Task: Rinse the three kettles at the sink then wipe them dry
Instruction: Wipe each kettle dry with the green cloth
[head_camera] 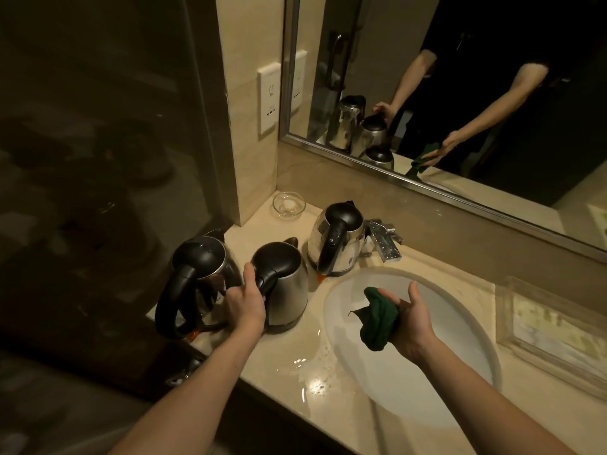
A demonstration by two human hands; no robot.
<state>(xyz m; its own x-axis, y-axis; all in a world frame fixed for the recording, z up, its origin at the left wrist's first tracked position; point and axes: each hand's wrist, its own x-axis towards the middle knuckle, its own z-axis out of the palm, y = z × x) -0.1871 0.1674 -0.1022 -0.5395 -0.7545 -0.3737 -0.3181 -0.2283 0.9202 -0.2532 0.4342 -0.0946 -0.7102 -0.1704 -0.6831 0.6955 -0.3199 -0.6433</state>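
Three steel kettles with black lids and handles stand on the beige counter left of the white sink (460, 366). My left hand (246, 303) grips the black handle of the middle kettle (289, 290), which stands upright. The left kettle (200, 277) sits at the counter's corner, its big handle toward me. The far kettle (338, 241) stands beside the chrome tap (384, 239), beaded with drops. My right hand (410, 316) hovers over the basin, holding a bunched dark green cloth (377, 318).
Water is pooled on the counter (312, 372) in front of the sink. A small glass dish (289, 205) sits in the back corner. A clear glass tray (551, 330) stands right of the basin. The mirror (460, 77) hangs above; a wall socket (267, 100) is at its left.
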